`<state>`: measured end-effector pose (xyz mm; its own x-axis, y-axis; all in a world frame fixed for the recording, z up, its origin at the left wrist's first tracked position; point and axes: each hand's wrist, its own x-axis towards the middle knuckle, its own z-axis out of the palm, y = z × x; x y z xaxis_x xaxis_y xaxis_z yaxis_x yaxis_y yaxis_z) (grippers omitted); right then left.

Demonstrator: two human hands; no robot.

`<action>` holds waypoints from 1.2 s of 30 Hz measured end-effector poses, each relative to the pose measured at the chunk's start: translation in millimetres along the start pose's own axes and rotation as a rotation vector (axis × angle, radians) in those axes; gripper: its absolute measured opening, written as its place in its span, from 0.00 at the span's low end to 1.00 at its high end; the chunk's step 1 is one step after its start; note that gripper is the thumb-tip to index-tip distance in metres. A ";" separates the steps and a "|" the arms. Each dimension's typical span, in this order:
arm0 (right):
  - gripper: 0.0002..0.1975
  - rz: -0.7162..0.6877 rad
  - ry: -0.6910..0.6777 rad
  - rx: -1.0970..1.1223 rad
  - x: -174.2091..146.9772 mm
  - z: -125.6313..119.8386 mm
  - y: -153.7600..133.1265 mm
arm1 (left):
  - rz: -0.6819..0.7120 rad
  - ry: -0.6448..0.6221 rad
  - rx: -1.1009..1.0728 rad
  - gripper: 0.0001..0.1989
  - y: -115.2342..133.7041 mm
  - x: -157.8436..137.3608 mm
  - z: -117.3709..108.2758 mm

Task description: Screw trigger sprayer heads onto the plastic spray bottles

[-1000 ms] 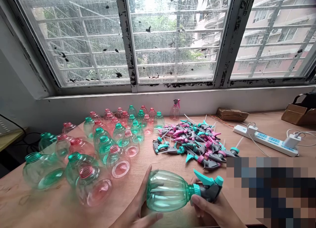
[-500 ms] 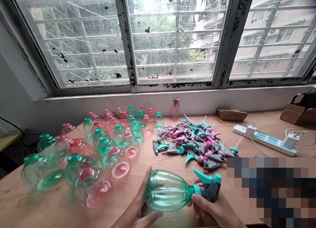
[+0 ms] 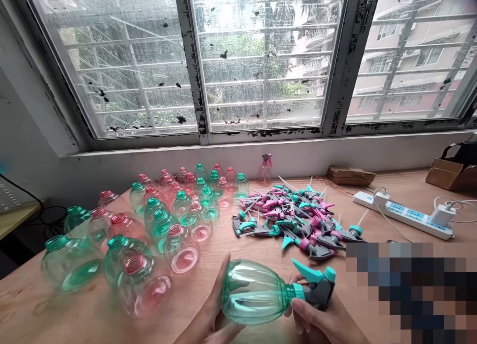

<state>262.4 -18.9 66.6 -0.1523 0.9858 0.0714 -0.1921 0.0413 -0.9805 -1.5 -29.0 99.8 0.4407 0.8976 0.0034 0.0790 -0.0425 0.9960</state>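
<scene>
A clear green spray bottle [image 3: 255, 292] lies on its side in the air between my hands, its neck pointing right. My left hand [image 3: 214, 309] is wrapped round its base end. At the neck, the fingers of my right hand [image 3: 311, 314] pinch the turquoise collar of the grey trigger sprayer head [image 3: 316, 287], which sits on the bottle's mouth. The turquoise trigger points up and left. Behind my hands lies a heap of loose sprayer heads [image 3: 294, 215] in grey, pink and turquoise, with thin white tubes.
Several green and pink bottles without heads [image 3: 182, 257] stand at the left. A pink bottle with its sprayer head [image 3: 265, 171] stands by the wall. Farther right are a brown package [image 3: 350, 175], a white power strip [image 3: 406, 214] with plugs, and a cardboard box [image 3: 452, 170].
The view has shifted slightly, so everything sits a little lower in the picture. Both hands keep their hold on the spray bottle and its head; their grip looks almost the same.
</scene>
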 end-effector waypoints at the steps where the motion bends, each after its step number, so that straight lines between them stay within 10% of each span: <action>1: 0.25 0.003 0.003 0.005 0.0 0.2 0.3 | 0.001 -0.003 0.002 0.47 1.2 -0.5 0.1; 36: 0.26 0.084 0.010 0.111 -1.3 1.8 4.2 | 0.024 -0.091 -0.076 0.54 3.1 1.3 -1.4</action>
<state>260.0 -20.3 62.7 -0.1628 0.9866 -0.0123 -0.2850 -0.0589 -0.9567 -1.9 -27.3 103.0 0.5215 0.8529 0.0225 0.0008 -0.0269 0.9996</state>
